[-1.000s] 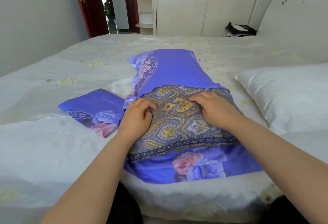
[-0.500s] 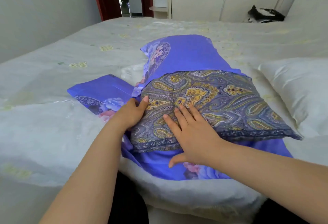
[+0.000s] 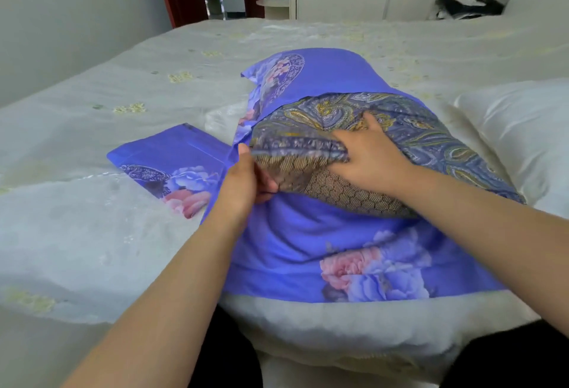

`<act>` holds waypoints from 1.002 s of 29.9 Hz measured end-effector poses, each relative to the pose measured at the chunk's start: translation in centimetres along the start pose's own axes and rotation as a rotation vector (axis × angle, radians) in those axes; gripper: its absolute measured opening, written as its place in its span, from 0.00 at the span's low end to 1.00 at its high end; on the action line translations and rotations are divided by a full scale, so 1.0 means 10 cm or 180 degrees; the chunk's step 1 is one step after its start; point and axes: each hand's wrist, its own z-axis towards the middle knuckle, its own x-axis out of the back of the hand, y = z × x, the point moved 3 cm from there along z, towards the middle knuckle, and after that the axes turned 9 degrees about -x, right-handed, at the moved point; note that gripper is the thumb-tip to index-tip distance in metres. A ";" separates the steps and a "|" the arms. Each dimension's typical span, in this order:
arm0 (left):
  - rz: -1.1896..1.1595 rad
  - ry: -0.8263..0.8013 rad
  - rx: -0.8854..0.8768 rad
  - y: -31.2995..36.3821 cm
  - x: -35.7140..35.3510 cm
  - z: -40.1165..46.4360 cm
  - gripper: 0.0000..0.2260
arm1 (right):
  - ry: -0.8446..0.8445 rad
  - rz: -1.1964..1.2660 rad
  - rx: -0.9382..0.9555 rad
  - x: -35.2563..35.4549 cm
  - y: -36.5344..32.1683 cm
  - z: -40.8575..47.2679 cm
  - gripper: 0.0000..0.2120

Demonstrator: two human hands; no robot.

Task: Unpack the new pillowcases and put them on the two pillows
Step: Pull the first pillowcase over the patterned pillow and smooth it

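Pillow [image 3: 415,141] in paisley print lies mid-bed, long axis running from the near left away to the far right, its far end tucked inside the purple floral pillowcase [image 3: 323,252], whose open mouth faces the person. The left hand [image 3: 243,184] pinches the pillowcase edge at the pillow's near left corner, thumb up, grip clamped on cloth. The right hand [image 3: 369,153] grips the pillow's top, fingers curled into the fabric. A second folded pillowcase [image 3: 172,156] lies to the left on the bed [image 3: 92,233]; a bare white pillow [image 3: 517,135] sits right.
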 end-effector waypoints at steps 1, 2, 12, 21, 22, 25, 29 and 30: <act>0.0667 -0.0228 -0.0205 -0.05 -0.01 0.01 0.25 | -0.0075 0.0202 -0.0073 0.02 0.06 0.06 0.13; 0.1535 -0.0660 -0.0423 -0.14 -0.02 0.01 0.23 | -0.0154 0.0394 -0.0167 0.04 0.09 0.12 0.13; 0.5272 -0.1375 -0.1192 -0.46 -0.33 0.16 0.24 | -0.0650 0.1705 -0.1192 0.20 0.59 0.61 0.12; 0.4746 -0.1050 -0.1432 -0.46 -0.38 0.36 0.09 | -0.0841 0.2027 -0.1360 0.25 0.71 0.84 0.18; 0.4762 -0.1097 -0.1418 -0.46 -0.39 0.38 0.10 | -0.0848 0.1999 -0.1363 0.26 0.72 0.85 0.18; 0.4856 -0.1100 -0.1403 -0.39 -0.45 0.42 0.12 | -0.0899 0.1807 -0.1392 0.28 0.72 0.89 0.21; 0.4605 -0.0583 -0.1655 -0.27 -0.57 0.45 0.10 | -0.0948 0.1704 -0.1446 0.29 0.66 0.97 0.35; 0.4585 -0.0559 -0.1610 -0.28 -0.58 0.45 0.10 | -0.0936 0.1693 -0.1448 0.29 0.65 1.00 0.38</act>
